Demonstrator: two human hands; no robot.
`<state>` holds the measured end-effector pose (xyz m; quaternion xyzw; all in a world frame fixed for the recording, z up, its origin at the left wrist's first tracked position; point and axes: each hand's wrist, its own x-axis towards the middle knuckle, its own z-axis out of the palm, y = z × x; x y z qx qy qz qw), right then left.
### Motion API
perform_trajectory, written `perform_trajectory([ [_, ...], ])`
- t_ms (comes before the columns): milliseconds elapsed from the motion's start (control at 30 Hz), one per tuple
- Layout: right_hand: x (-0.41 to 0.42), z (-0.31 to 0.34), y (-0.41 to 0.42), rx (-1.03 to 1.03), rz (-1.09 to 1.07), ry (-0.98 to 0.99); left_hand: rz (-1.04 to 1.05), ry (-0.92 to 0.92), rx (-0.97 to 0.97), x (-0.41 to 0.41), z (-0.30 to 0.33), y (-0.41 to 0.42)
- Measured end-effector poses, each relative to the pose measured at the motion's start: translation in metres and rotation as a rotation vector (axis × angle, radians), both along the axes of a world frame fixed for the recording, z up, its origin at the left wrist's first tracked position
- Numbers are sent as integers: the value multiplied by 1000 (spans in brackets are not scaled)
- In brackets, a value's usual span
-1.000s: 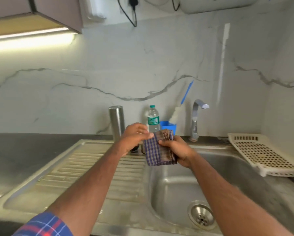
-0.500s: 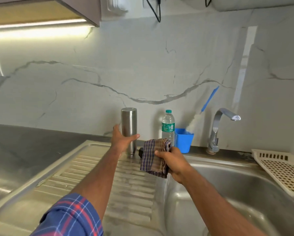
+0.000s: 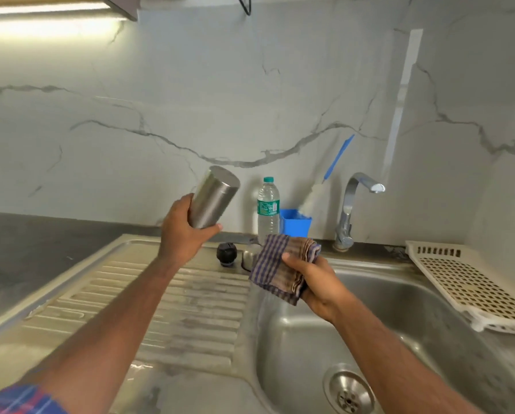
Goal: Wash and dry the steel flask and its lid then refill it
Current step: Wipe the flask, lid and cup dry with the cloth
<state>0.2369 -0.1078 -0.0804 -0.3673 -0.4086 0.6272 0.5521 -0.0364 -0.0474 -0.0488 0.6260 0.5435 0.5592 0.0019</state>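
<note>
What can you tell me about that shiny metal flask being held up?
The steel flask is a plain brushed-metal cylinder. It is lifted off the sink's draining board, tilted with its flat closed end up and to the right. The left hand wraps its lower part, hiding that end. Nothing else touches it. No lid shows on it.
</note>
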Motion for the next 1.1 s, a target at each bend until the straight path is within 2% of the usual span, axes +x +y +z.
perform_trajectory([
  [200,59,-13,-30,28,-260,-30,45,677,103,85,-21,-49],
  [300,95,-14,-44,49,-366,-112,47,856,132,135,-39,-58],
  [467,126,-16,-64,138,-345,-366,45,848,65,196,-54,-69],
  [533,133,-16,-63,170,-365,-391,45,839,61,210,-56,-72],
  [700,154,-13,-49,36,-376,-83,32,861,74,228,-52,-73],
  [767,159,-17,-52,34,-338,-83,30,802,50,233,-54,-69],
  [900,164,-16,-57,150,-352,-259,25,730,34,238,-58,-65],
  [967,162,-11,-54,168,-390,-209,11,734,78,240,-59,-67],
  [1100,164,-11,-53,49,-389,29,-32,730,86,242,-60,-70],
])
